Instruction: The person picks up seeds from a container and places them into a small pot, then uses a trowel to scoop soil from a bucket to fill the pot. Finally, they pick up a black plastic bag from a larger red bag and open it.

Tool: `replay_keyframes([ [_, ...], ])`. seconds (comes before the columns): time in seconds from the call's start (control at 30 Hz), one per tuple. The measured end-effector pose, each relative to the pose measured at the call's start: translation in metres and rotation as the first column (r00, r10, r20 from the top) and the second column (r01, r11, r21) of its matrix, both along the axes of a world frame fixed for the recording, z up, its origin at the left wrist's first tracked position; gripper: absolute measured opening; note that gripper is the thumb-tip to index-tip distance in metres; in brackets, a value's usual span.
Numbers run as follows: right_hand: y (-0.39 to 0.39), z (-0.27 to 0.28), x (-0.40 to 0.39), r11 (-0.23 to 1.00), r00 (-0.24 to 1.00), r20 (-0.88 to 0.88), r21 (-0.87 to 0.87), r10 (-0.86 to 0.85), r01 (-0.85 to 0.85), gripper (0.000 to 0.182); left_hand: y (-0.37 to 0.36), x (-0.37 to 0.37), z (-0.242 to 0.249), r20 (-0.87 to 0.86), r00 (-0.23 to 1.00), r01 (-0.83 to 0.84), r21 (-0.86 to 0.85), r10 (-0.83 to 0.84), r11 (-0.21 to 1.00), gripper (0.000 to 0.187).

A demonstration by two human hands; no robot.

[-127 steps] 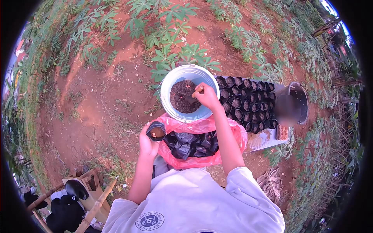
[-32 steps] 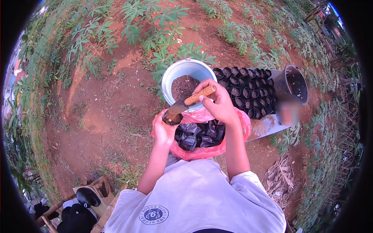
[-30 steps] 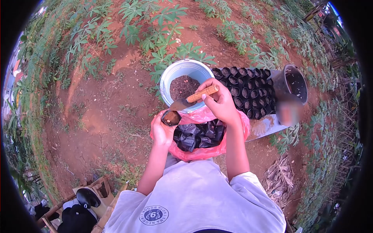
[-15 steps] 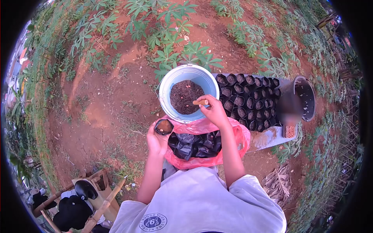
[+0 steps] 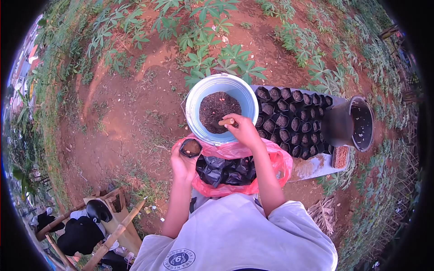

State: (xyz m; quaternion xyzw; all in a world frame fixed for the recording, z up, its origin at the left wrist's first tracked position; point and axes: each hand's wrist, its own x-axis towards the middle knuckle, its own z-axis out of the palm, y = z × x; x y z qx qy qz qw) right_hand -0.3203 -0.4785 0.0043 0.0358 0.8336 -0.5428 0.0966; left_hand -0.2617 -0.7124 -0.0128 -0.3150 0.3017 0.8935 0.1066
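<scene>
My right hand [image 5: 244, 131] is curled tight around the wooden handle of the trowel [image 5: 224, 122], which I hold over the near rim of the white bucket [image 5: 194, 97]; the handle runs roughly sideways across my view and its blade points left, away from my fingers, down into the dark soil [image 5: 219, 106]. My left hand [image 5: 183, 160] is wrapped around a small black bag [image 5: 190, 147], held upright with its mouth open toward me and some soil already showing inside. That bag sits below and to the left of the trowel, just outside the bucket's rim, so the blade end is the end nearer to it. Between my arms lies the pink bag [image 5: 275, 160] full of empty black bags, and the rows of filled bags [image 5: 294, 119] stand to the right of the bucket.
</scene>
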Motion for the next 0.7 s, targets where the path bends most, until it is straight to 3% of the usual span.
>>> replay_keyframes([
  [0.27,-0.001,0.007,0.001,0.997,0.999,-0.030,0.066,0.043,-0.041,0.024,0.001,-0.001,0.002,-0.019,1.000,-0.003,0.029,0.003,1.000,0.028],
  [0.43,0.001,0.010,0.008,0.999,0.998,0.042,0.012,-0.045,0.045,0.020,-0.007,0.000,0.001,-0.012,1.000,-0.024,0.033,0.025,0.999,0.029],
  [0.7,0.006,0.006,0.024,0.989,0.992,0.019,-0.066,-0.128,0.129,0.019,-0.020,-0.001,0.003,-0.053,0.998,0.027,0.090,-0.023,0.996,0.030],
])
